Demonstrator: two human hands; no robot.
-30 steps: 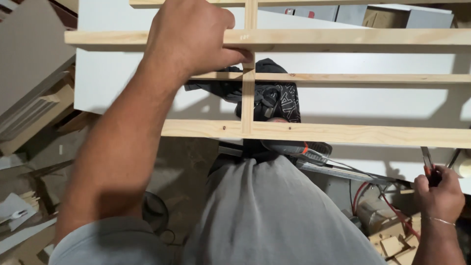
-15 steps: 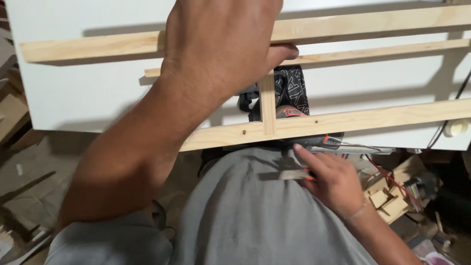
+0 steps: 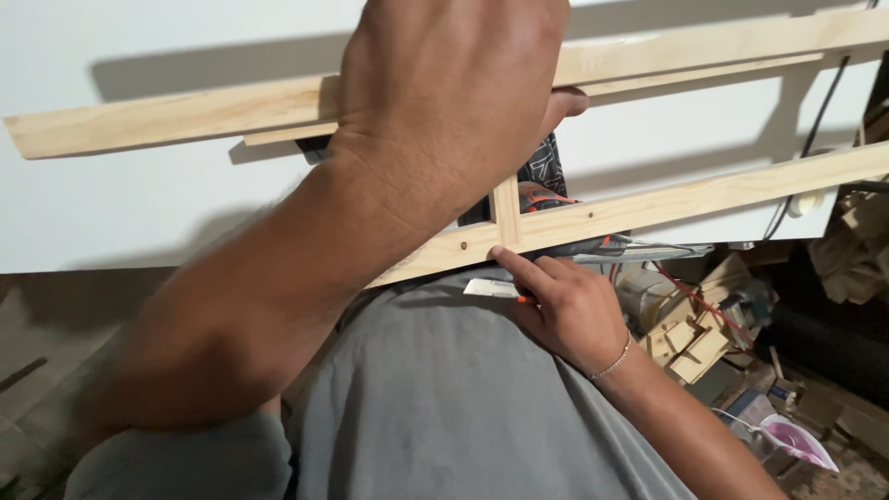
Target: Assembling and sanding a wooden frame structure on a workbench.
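- My left hand [image 3: 454, 102] is clamped over the top slat of the wooden frame [image 3: 167, 116], knuckles up, fingers curled around it; the fingertips themselves are hidden behind the wood.
- My right hand [image 3: 565, 310] sits under the lower slat [image 3: 704, 194], index finger stretched out so its tip touches the joint where the short upright meets that slat; the other fingers fold around a small pale tool with an orange tip [image 3: 495, 289].
- The frame is pale, raw pine: flat, straight strips with visible grain and small dark screw heads near the joint, lying over a smooth white board [image 3: 139, 213].
- Compared with half a second ago, my right index has risen from my grey trousers [image 3: 444, 398] to the joint, and the frame looks closer.
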